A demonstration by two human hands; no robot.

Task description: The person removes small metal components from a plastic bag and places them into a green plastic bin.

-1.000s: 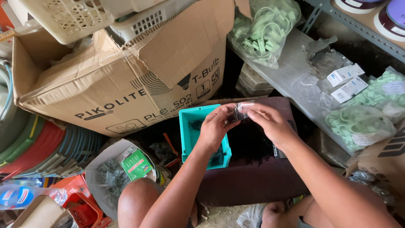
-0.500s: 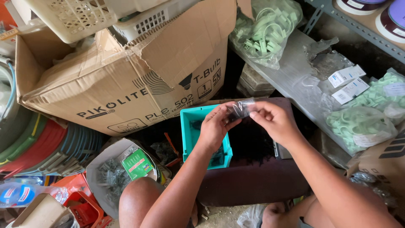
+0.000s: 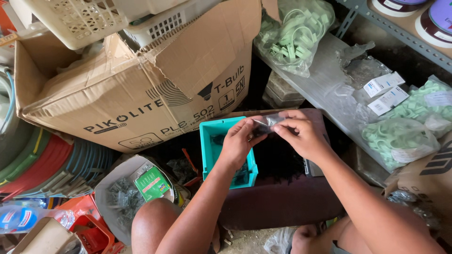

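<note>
We grip a small clear plastic bag of dark parts (image 3: 266,124) between our left hand (image 3: 240,141) and right hand (image 3: 301,134), fingertips pinched shut on it, above the open teal plastic bin (image 3: 209,141).

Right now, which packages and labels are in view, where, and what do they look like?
Small clear bag: pinched between left hand and right hand, dark contents.
Cardboard box: upper left, brown, black print.
White labels: right shelf, rectangular, two.
Green card: lower left, in a clear bag of small parts.
Bags of green clips: top centre, clear plastic.
</note>
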